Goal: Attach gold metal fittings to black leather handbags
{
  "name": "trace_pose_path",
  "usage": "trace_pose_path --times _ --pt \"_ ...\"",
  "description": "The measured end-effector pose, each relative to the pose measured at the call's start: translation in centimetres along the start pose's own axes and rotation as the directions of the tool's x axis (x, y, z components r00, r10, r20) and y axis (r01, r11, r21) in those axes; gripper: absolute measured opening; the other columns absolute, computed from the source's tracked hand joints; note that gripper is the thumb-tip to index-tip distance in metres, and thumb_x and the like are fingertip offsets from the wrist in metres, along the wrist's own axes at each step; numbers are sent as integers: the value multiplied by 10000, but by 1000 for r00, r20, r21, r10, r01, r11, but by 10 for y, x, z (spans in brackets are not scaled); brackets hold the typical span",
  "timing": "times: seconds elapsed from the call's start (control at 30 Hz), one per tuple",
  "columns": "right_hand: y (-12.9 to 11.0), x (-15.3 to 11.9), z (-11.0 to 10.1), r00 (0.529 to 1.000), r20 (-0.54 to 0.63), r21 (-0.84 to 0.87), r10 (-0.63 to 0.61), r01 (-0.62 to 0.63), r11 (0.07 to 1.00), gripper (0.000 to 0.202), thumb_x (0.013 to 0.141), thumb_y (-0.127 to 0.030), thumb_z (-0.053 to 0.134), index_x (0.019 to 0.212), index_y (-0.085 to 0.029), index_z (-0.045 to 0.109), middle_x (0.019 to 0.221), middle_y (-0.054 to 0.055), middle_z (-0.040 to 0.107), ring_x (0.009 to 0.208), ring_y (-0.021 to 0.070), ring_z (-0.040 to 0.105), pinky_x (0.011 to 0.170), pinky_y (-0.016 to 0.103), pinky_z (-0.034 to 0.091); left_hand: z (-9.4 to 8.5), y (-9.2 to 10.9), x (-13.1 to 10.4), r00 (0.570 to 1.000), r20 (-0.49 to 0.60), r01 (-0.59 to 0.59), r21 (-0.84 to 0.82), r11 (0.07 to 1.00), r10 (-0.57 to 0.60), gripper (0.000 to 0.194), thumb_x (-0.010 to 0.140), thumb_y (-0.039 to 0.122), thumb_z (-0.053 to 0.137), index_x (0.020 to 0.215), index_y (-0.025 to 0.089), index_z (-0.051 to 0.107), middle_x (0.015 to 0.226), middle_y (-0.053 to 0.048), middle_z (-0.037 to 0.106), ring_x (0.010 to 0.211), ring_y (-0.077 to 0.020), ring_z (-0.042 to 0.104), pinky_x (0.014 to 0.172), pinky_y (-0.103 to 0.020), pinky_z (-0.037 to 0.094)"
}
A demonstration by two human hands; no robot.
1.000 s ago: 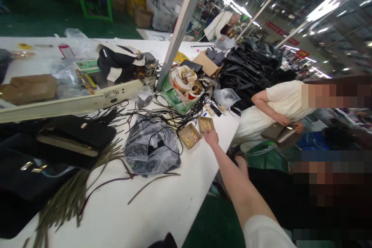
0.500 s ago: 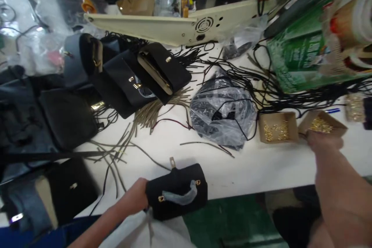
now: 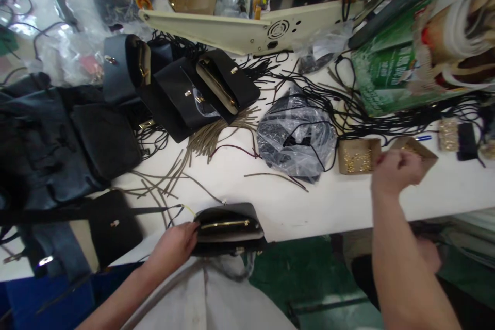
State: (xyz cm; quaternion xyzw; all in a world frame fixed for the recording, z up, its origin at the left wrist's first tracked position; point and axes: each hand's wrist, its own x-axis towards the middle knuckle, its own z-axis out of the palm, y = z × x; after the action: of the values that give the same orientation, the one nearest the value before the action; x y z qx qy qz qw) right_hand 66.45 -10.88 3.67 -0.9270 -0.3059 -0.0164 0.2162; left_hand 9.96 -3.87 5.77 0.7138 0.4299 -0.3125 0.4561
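Note:
A small black handbag (image 3: pixel 228 211) lies at the table's front edge, its mouth facing up and a gold zipper visible inside. Its plastic-wrapped handle (image 3: pixel 249 268) hangs over the edge toward my body. My left hand (image 3: pixel 180 240) grips the bag's left end, fingers closed on the rim. Over on the right, my right hand (image 3: pixel 398 167) is closed between two small cardboard boxes; whatever its fingers hold is hidden. The left box (image 3: pixel 342 165) contains loose gold metal pieces. My hand partly covers the right box (image 3: pixel 429 157), which also contains gold pieces.
More black bags (image 3: pixel 178 98) lie at the left. Brown cords (image 3: pixel 209 142), a plastic-wrapped black bundle (image 3: pixel 296 139) and black cords (image 3: pixel 386 126) spread across the middle. A cream machine panel (image 3: pixel 216 31) stands behind. A green bag (image 3: pixel 390 77) lies at the back right.
The handbag has tipped over so that its open mouth and zipper show instead of its handle side. My right hand has shifted from the right box's front edge to between the boxes, fingers curled.

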Motion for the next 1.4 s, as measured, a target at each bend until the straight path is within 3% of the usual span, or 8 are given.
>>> trace_pose_path --times 0.07,0.27,0.43,0.57,0.73,0.93,1.13,1.4 --pt "-51 -62 2 950 274 140 -152 117 983 679 1191 -372 204 853 -132 742 856 194 730 787 208 702 757 373 532 -7 -4 4 999 16 -43 -20 999 43 288 999 171 496 1057 185 778 992 -113 831 973 -273 792 807 -314 524" --pt "-181 -240 -8 488 732 397 -475 260 880 240 1103 -334 564 951 -239 724 980 49 773 926 202 716 838 277 540 10 -16 6 979 42 -199 -4 980 199 168 935 133 634 1008 179 778 1018 -90 837 970 -251 783 824 -292 540" --pt "-190 -281 -33 372 881 230 -294 207 951 276 1139 -275 467 1084 -212 730 984 73 800 857 202 739 808 285 507 49 -32 -7 968 -1 -252 42 967 252 216 1061 262 673 1218 125 728 1195 -123 774 1117 -272 744 1058 -499 583" --pt "-195 -326 -41 176 960 200 -220 125 972 263 1039 -233 615 824 -204 764 706 -9 761 574 143 685 629 233 491 58 -35 3 960 -25 -280 -47 959 279 294 1070 408 706 1228 161 724 1250 -96 751 1154 -260 731 1038 -504 619" --pt "-221 -388 -46 284 933 191 -222 131 973 294 1077 -226 548 910 -190 788 821 25 817 707 164 748 675 239 532 49 -44 25 937 34 -332 -220 917 347 320 1064 433 715 1208 148 729 1177 -71 759 1025 -235 753 907 -429 663" --pt "-229 -382 -37 453 849 174 -273 247 953 287 1147 -305 507 1177 -218 779 1219 104 817 1195 254 728 1107 377 506 67 -68 25 902 119 -342 -394 853 416 322 1065 421 717 1241 151 718 1182 -75 754 995 -220 752 873 -410 670" --pt "-213 -379 -5 387 912 26 -133 269 963 246 1097 -403 688 1055 -172 762 1101 71 787 1052 229 750 1018 461 598 88 -70 34 887 139 -327 -485 811 440 334 1064 423 717 1265 157 714 1226 -85 748 1042 -234 749 912 -434 665" --pt "-187 -362 21 132 958 238 -253 122 964 287 1052 -442 761 1001 -160 779 952 24 797 868 185 764 897 394 643 97 -75 57 873 155 -302 -573 762 463 338 1061 427 720 1261 154 715 1222 -84 748 1037 -235 748 903 -429 666"
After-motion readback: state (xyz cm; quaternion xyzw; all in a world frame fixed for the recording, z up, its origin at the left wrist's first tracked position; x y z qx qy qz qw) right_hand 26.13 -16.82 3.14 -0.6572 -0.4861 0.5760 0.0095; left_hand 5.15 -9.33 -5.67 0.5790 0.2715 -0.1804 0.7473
